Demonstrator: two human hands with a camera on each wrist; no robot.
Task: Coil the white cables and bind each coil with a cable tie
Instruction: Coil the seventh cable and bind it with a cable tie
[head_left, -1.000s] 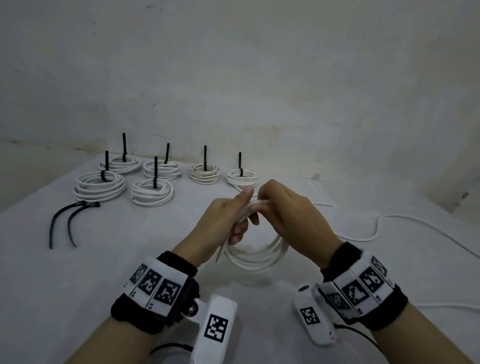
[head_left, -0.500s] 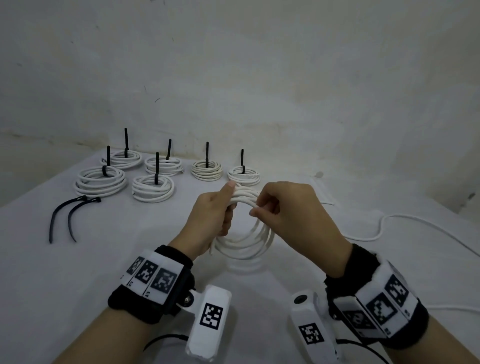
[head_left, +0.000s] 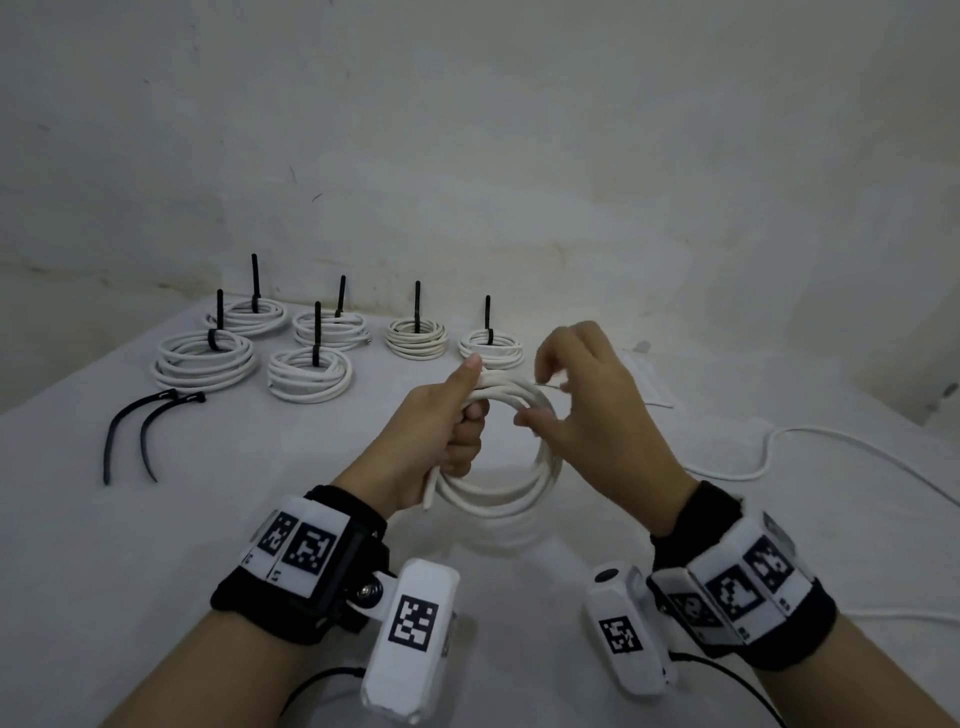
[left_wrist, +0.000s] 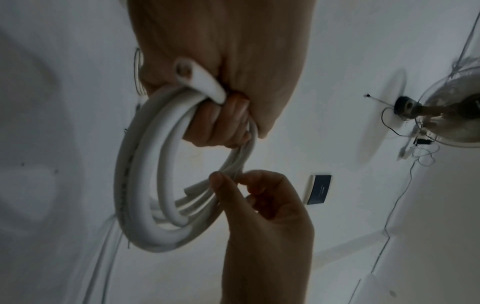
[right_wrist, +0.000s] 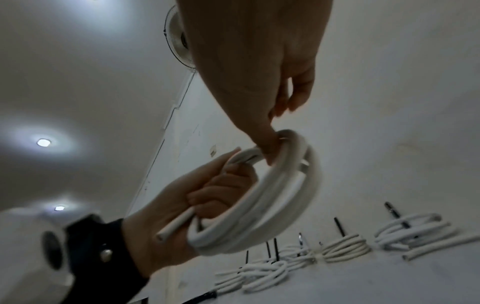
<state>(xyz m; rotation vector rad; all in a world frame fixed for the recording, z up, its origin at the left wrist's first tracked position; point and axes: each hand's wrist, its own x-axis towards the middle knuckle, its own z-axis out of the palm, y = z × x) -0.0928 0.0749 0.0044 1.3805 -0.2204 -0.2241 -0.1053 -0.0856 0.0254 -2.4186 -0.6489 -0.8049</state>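
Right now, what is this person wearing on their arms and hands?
The left hand and right hand are bare. Each wrist has a black wristband carrying white panels printed with black square markers. A white camera pod with its own marker hangs beneath each wrist, trailing a thin black cable.

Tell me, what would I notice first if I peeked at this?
Two hands in the middle: the left hand grips a white cable coil while the right hand pinches its top. Behind, to the left, six tied coils sit with black ties sticking up.
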